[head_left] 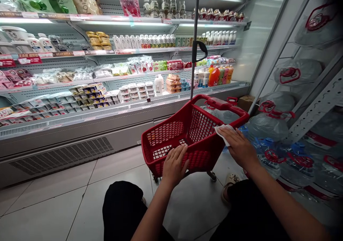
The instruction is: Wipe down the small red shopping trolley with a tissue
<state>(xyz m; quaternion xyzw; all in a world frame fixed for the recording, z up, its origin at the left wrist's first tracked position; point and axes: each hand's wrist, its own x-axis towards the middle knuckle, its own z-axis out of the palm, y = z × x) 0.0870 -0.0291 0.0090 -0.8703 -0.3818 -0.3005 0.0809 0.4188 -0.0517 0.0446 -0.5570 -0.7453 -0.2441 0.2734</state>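
Note:
A small red plastic shopping cart [202, 155] with mesh sides stands on the floor in front of my knees. My left hand [175, 164] rests on its near rim, fingers stretched out and thumb apart. Held under the fingers of my right hand [238, 146] is a white cloth [223, 133], pressed against the upper side of the cart below the push handle [225, 105]. The palm side of both hands is hidden. Through the mesh of the basket [160, 151] the floor shows.
Behind the cart runs a refrigerated display shelf [128, 108] stocked with yogurt cups, bottles and bags. A grey pole [196, 26] with a black loop grip rises beside the cart. Large water bottles [270, 126] with red handles crowd the right side. Tiled floor [53, 205] extends left.

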